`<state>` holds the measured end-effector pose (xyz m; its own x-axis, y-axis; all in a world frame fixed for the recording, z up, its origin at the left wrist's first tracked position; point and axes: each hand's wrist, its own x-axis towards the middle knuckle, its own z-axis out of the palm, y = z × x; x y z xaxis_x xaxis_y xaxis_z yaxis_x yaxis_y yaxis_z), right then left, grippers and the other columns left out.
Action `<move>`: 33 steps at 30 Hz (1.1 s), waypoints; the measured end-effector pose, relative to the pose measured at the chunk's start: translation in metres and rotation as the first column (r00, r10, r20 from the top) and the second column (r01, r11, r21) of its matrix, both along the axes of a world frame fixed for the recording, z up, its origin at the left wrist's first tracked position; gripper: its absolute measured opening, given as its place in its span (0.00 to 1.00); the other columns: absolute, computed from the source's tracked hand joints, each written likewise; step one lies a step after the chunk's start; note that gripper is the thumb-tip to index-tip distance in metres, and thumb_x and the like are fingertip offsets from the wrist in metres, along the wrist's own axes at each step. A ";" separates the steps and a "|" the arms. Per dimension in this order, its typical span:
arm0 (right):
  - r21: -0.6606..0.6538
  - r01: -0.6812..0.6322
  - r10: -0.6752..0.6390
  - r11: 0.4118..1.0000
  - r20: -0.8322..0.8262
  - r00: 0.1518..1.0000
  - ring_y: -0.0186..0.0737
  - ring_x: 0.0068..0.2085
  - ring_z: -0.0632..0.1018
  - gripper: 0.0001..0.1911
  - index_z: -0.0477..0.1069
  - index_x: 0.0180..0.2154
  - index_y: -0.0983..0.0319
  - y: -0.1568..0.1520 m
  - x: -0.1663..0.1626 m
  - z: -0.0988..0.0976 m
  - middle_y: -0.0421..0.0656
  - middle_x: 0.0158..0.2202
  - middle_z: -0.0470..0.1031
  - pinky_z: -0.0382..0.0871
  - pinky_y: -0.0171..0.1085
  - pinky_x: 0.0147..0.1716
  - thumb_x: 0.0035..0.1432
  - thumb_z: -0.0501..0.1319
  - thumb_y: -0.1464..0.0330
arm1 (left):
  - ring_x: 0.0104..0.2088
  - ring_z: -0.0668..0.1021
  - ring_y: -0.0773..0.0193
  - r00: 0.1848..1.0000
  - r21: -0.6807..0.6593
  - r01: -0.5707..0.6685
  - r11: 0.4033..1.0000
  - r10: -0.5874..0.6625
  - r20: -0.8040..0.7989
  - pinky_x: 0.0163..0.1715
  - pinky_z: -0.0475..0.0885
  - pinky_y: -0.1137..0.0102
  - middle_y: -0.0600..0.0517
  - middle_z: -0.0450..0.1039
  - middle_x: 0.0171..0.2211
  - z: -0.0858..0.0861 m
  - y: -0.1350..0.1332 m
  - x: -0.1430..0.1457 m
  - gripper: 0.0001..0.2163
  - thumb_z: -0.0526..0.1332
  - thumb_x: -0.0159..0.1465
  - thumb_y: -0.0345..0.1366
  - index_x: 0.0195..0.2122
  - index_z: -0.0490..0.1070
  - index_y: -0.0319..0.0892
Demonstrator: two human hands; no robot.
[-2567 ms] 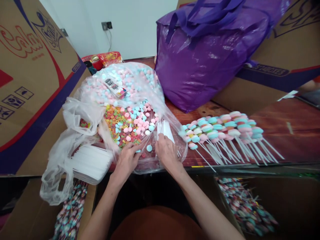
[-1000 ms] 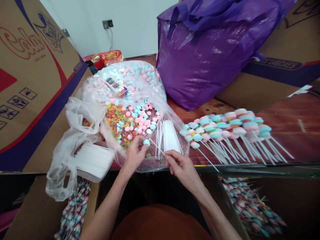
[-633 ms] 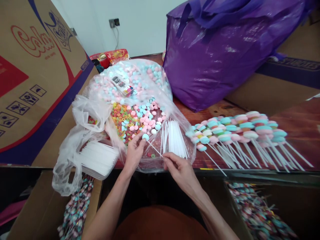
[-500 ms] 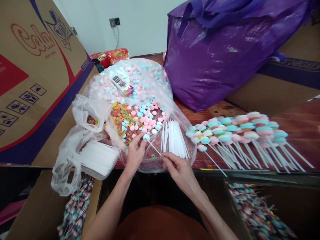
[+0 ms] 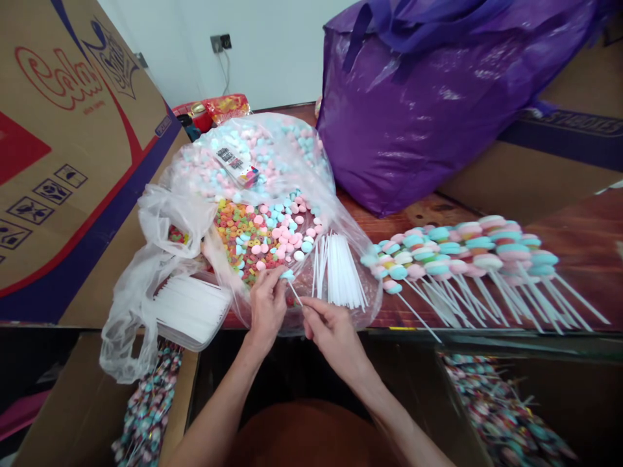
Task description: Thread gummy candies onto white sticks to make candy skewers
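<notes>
My left hand pinches a pale blue round candy at its fingertips. My right hand pinches a thin white stick whose tip runs into that candy. Both hands sit at the near edge of an open clear plastic bag heaped with pink, blue and multicoloured candies. A loose bundle of white sticks lies on the bag just right of my hands. To the right, a row of finished candy skewers lies on the wooden table.
A big purple bag stands behind the skewers. A large cardboard box leans at the left. A packet of white sticks in thin plastic lies left of my hands. Boxes of wrapped skewers sit below the table edge on both sides.
My right hand left the stick bundle with one stick and met the blue candy in my left hand. Since half a second ago, both hands moved closer and the stick went further in.
</notes>
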<state>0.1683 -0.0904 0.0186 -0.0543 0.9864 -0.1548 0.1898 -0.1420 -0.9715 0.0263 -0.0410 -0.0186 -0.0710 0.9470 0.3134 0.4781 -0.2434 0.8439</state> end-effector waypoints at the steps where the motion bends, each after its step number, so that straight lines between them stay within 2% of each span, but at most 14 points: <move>1: 0.007 0.010 -0.010 1.000 -0.003 1.000 0.33 0.20 0.65 0.20 0.79 0.42 0.67 0.000 -0.001 0.000 0.36 0.17 0.65 0.59 0.32 0.20 0.61 0.54 0.61 | 0.43 0.79 0.60 1.000 -0.022 0.004 1.000 -0.003 0.011 0.46 0.74 0.66 0.47 0.77 0.43 -0.001 -0.001 0.000 0.12 0.57 0.66 0.31 0.48 0.77 0.43; 4: 0.036 0.044 -0.045 0.998 0.007 0.999 0.33 0.20 0.65 0.20 0.79 0.41 0.67 0.003 -0.003 -0.003 0.36 0.17 0.65 0.60 0.32 0.21 0.60 0.54 0.61 | 0.44 0.79 0.60 0.997 -0.104 0.007 0.995 0.001 0.071 0.46 0.74 0.66 0.47 0.77 0.44 -0.004 -0.005 0.000 0.13 0.58 0.67 0.33 0.50 0.76 0.44; 7: 0.070 0.052 -0.053 0.996 0.013 0.998 0.34 0.21 0.66 0.20 0.79 0.40 0.66 0.010 -0.006 -0.006 0.37 0.18 0.65 0.62 0.33 0.23 0.60 0.54 0.61 | 0.45 0.78 0.59 0.994 -0.130 0.007 0.992 0.007 0.108 0.48 0.73 0.65 0.46 0.77 0.44 -0.001 -0.012 0.006 0.14 0.58 0.67 0.34 0.51 0.76 0.44; 12: 0.110 0.072 -0.078 0.991 0.045 0.996 0.35 0.21 0.68 0.20 0.79 0.39 0.66 0.019 -0.004 -0.009 0.38 0.19 0.67 0.63 0.34 0.23 0.61 0.54 0.60 | 0.47 0.78 0.59 0.990 -0.102 0.128 0.987 -0.120 0.074 0.51 0.72 0.64 0.46 0.77 0.46 0.013 -0.015 0.011 0.15 0.54 0.69 0.35 0.53 0.76 0.45; 14: 0.118 0.069 -0.081 0.991 0.094 0.992 0.36 0.21 0.68 0.20 0.79 0.40 0.65 0.020 0.002 -0.011 0.38 0.18 0.67 0.63 0.34 0.24 0.61 0.54 0.60 | 0.46 0.77 0.58 0.995 -0.083 0.095 0.992 -0.097 -0.022 0.49 0.72 0.63 0.46 0.77 0.44 0.018 -0.007 0.005 0.16 0.53 0.70 0.33 0.53 0.76 0.46; 16: 0.113 0.060 -0.076 0.992 0.139 0.987 0.36 0.22 0.68 0.20 0.79 0.41 0.65 0.019 0.010 -0.014 0.38 0.18 0.67 0.64 0.34 0.24 0.62 0.54 0.60 | 0.44 0.75 0.56 0.977 -0.052 0.002 0.999 -0.013 -0.211 0.48 0.71 0.60 0.45 0.75 0.42 0.021 0.005 -0.004 0.16 0.53 0.68 0.31 0.52 0.77 0.45; 19: 0.092 0.055 -0.071 0.994 0.174 0.982 0.37 0.23 0.69 0.21 0.79 0.42 0.65 0.016 0.018 -0.020 0.38 0.19 0.67 0.64 0.35 0.25 0.63 0.54 0.59 | 0.46 0.71 0.51 0.844 -0.018 -0.082 0.996 0.060 -0.532 0.48 0.69 0.56 0.42 0.72 0.41 0.023 0.022 -0.016 0.15 0.53 0.67 0.29 0.48 0.78 0.44; 21: 0.085 0.049 -0.064 0.995 0.181 0.981 0.37 0.23 0.70 0.21 0.79 0.42 0.65 0.014 0.020 -0.024 0.38 0.19 0.68 0.64 0.35 0.26 0.63 0.54 0.59 | 0.46 0.70 0.50 0.764 -0.004 -0.103 0.995 0.077 -0.640 0.47 0.69 0.57 0.42 0.70 0.41 0.023 0.028 -0.020 0.15 0.52 0.67 0.29 0.48 0.77 0.43; 24: 0.090 0.039 -0.056 0.995 0.187 0.981 0.37 0.24 0.70 0.20 0.78 0.42 0.65 0.011 0.019 -0.026 0.38 0.20 0.68 0.65 0.35 0.27 0.64 0.53 0.59 | 0.45 0.70 0.51 0.724 0.010 -0.127 0.992 0.100 -0.682 0.47 0.69 0.58 0.43 0.69 0.41 0.023 0.030 -0.019 0.14 0.53 0.66 0.28 0.48 0.75 0.41; 27: 0.095 0.025 -0.042 0.995 0.181 0.983 0.37 0.24 0.70 0.20 0.78 0.42 0.65 0.011 0.018 -0.027 0.38 0.20 0.68 0.65 0.34 0.27 0.65 0.53 0.59 | 0.46 0.70 0.50 0.704 -0.012 -0.114 0.993 0.072 -0.707 0.48 0.68 0.58 0.42 0.70 0.42 0.026 0.027 -0.018 0.12 0.53 0.66 0.28 0.47 0.74 0.40; 33: 0.112 0.013 -0.032 0.994 0.170 0.985 0.38 0.24 0.71 0.20 0.78 0.42 0.64 0.012 0.018 -0.028 0.38 0.20 0.69 0.66 0.34 0.27 0.65 0.52 0.59 | 0.44 0.70 0.50 0.632 -0.078 0.056 0.995 -0.095 -0.769 0.47 0.67 0.58 0.42 0.74 0.42 0.030 0.030 -0.029 0.14 0.52 0.67 0.28 0.46 0.76 0.42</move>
<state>0.1862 -0.0787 -0.0096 -0.0139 0.9986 -0.0502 0.3532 -0.0421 -0.9346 -0.0024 -0.0106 0.0109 0.2498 0.9514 0.1800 0.9409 -0.2825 0.1870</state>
